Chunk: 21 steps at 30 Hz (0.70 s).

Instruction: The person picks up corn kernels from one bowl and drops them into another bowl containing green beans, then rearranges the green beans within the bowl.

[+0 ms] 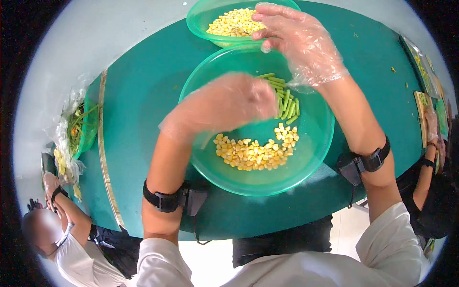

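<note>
A large translucent green bowl [263, 188] stands on the table in front of me. Yellow corn kernels [253, 154] lie in a curved band on its near side, and cut green stalk pieces [289, 103] form a pile at the right. My left hand [229, 103], in a clear plastic glove, is over the bowl beside the green pieces; motion smears its fingers. Also gloved, my right hand [299, 40] is raised over the far rim with its fingers apart, overlapping a second green bowl [195, 21] heaped with corn kernels [232, 23].
On the left, a green basket [89, 126] holds leafy scraps and plastic film, near a person [76, 239]. At the right edge, another person's gloved hand [431, 123] is by a cutting board [420, 112]. Crumbs dot the green table [143, 95].
</note>
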Each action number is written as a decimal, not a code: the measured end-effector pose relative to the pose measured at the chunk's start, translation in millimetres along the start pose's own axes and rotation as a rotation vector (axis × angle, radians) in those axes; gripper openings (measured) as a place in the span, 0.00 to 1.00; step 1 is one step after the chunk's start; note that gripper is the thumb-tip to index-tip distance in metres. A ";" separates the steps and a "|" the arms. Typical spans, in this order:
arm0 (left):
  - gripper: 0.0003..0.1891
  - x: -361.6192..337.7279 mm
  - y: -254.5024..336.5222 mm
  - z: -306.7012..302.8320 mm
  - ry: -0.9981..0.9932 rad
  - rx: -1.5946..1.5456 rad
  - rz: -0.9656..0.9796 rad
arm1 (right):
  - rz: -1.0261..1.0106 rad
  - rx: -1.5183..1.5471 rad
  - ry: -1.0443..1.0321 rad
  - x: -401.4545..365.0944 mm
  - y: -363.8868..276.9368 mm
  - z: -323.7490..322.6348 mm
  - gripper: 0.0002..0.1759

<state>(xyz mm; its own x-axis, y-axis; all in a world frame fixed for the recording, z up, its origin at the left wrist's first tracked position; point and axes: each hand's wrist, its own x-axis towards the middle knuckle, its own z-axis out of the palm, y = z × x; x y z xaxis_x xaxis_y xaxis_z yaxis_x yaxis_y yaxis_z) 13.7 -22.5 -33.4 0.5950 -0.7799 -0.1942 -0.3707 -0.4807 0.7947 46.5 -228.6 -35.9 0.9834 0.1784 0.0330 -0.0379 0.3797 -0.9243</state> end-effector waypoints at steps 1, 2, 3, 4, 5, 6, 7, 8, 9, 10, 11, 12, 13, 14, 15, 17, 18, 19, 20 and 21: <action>0.12 -2.2 2.8 1.9 -0.087 0.037 -0.025 | -0.021 0.073 0.001 -0.1 1.2 -2.4 0.26; 0.13 -4.1 5.7 4.5 -0.173 0.074 -0.050 | -0.041 0.147 0.002 -0.1 4.7 -4.7 0.25; 0.14 -5.7 7.1 5.3 -0.259 0.113 -0.076 | -0.063 0.220 0.002 0.0 7.4 -6.0 0.25; 0.15 -6.1 4.9 6.1 -0.266 0.124 -0.066 | -0.072 0.235 0.001 0.5 8.8 -7.1 0.25; 0.16 -6.1 0.5 8.2 -0.274 0.135 -0.056 | -0.079 0.249 0.001 1.0 10.0 -8.4 0.24; 0.17 -6.2 -1.9 9.3 -0.282 0.145 -0.046 | -0.087 0.263 0.002 1.2 10.4 -8.8 0.24; 0.17 -7.4 -1.3 9.1 -0.284 0.171 -0.048 | -0.088 0.268 0.012 0.9 10.4 -8.4 0.24; 0.17 -9.5 0.0 9.0 -0.285 0.196 -0.050 | -0.090 0.272 0.023 0.4 10.4 -7.4 0.24; 0.18 -11.1 1.3 9.5 -0.288 0.222 -0.053 | -0.090 0.276 0.035 0.0 10.4 -6.6 0.24; 0.17 -12.1 2.7 10.6 -0.281 0.218 -0.071 | -0.080 0.251 0.055 0.4 10.3 -5.2 0.24; 0.17 -12.9 4.2 11.6 -0.274 0.216 -0.089 | -0.070 0.225 0.075 1.1 10.0 -3.3 0.24; 0.16 -12.7 5.4 12.1 -0.268 0.213 -0.107 | -0.060 0.200 0.095 1.5 9.3 -2.3 0.24; 0.15 -12.1 3.7 12.9 -0.253 0.225 -0.091 | -0.054 0.193 0.092 1.7 8.4 -1.9 0.23; 0.14 -11.1 -0.6 14.7 -0.237 0.237 -0.076 | -0.049 0.186 0.089 1.7 7.5 -1.7 0.23; 0.12 -10.5 -4.5 16.4 -0.222 0.248 -0.060 | -0.042 0.180 0.086 1.5 6.9 -1.3 0.22; 0.11 -10.3 -11.1 18.1 -0.189 0.262 0.000 | -0.036 0.134 0.084 1.4 5.5 0.1 0.20; 0.10 -10.0 -12.6 18.5 -0.172 0.269 0.030 | -0.033 0.112 0.082 1.4 4.5 1.1 0.19; 0.10 -9.8 -11.9 18.7 -0.174 0.269 0.008 | -0.028 0.095 0.090 0.6 2.9 3.4 0.18; 0.10 -9.6 -10.0 18.5 -0.175 0.268 -0.014 | -0.022 0.078 0.097 -0.2 0.7 6.5 0.16; 0.10 -9.6 -7.7 18.1 -0.175 0.267 -0.036 | -0.016 0.061 0.103 -0.5 -0.2 7.9 0.15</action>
<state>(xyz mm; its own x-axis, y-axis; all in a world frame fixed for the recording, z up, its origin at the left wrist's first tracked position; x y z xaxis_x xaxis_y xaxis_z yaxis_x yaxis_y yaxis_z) -2.1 -18.6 -48.1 0.4877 -0.8066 -0.3340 -0.5392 -0.5792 0.6114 44.5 -221.6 -32.7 0.9969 0.0785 0.0056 -0.0294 0.4370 -0.8990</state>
